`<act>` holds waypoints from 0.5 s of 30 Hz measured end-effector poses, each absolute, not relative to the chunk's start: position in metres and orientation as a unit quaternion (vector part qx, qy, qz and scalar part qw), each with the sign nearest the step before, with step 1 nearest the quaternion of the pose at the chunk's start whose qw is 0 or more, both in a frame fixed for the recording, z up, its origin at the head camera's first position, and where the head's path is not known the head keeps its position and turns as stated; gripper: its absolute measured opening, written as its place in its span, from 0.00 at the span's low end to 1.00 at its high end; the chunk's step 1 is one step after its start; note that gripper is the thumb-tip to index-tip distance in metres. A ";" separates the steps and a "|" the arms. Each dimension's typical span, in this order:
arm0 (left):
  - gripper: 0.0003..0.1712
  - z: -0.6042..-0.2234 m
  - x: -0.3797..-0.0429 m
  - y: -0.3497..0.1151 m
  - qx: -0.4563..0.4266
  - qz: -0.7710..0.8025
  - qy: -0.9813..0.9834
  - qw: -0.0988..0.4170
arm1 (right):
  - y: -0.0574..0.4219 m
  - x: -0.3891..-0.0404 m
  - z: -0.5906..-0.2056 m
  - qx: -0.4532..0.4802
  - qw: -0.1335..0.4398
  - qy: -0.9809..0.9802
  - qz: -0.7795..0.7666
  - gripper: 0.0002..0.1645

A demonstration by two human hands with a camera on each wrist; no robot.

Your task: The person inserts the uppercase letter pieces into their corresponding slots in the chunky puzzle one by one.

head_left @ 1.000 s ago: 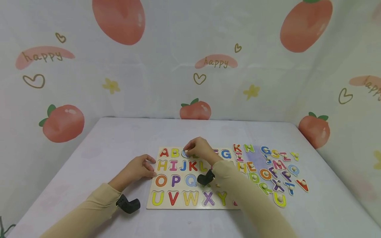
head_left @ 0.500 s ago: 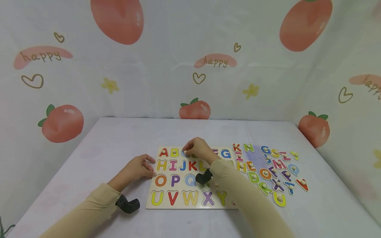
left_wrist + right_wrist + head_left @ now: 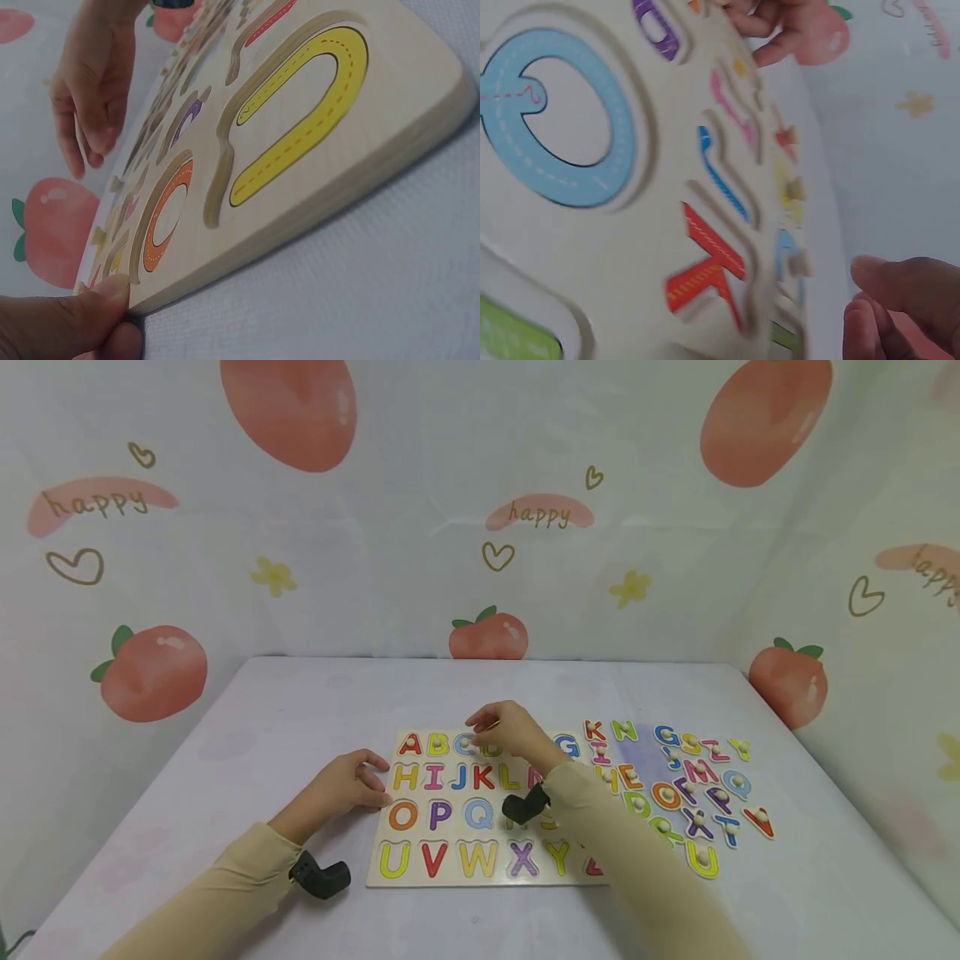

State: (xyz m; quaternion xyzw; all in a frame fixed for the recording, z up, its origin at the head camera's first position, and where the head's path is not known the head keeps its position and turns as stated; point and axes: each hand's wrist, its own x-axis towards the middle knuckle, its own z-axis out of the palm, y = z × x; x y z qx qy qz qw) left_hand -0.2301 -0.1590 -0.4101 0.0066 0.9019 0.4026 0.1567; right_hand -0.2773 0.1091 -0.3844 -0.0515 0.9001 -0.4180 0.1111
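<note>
A wooden alphabet puzzle board lies on the table with coloured letter recesses in rows. In its top row sit a red A piece, a yellow B piece and a light blue C piece, each with a knob. My left hand holds the board's left edge, its thumb on top at the rim. Over the top row, just right of the C, hovers my right hand. Its fingers are loosely bent and apart from the C's knob, holding nothing. Part of the board is hidden beneath the right forearm.
Several loose knobbed letter pieces lie right of the board, among them a red K, an orange O, a yellow U and a red V. A patterned cloth hangs behind the table.
My right hand has let go of the C piece's knob and lifted slightly up and to the right. The C stays in the top row. My left hand keeps its place.
</note>
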 end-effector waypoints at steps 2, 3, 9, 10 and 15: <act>0.30 -0.409 -0.229 -0.159 0.005 0.405 0.901 0.155 | 0.117 -0.275 -0.379 -0.058 0.104 0.897 -0.425 0.16; 0.30 -0.409 -0.229 -0.159 0.006 0.405 0.901 0.155 | 0.122 -0.274 -0.377 -0.062 0.101 0.895 -0.431 0.16; 0.29 -0.408 -0.229 -0.159 0.009 0.404 0.902 0.155 | 0.157 -0.264 -0.361 -0.089 0.064 0.874 -0.473 0.19; 0.29 -0.408 -0.229 -0.159 0.009 0.404 0.901 0.154 | 0.164 -0.263 -0.359 -0.090 0.056 0.872 -0.478 0.19; 0.29 -0.409 -0.230 -0.160 0.012 0.405 0.901 0.154 | 0.199 -0.252 -0.348 -0.087 0.028 0.870 -0.484 0.19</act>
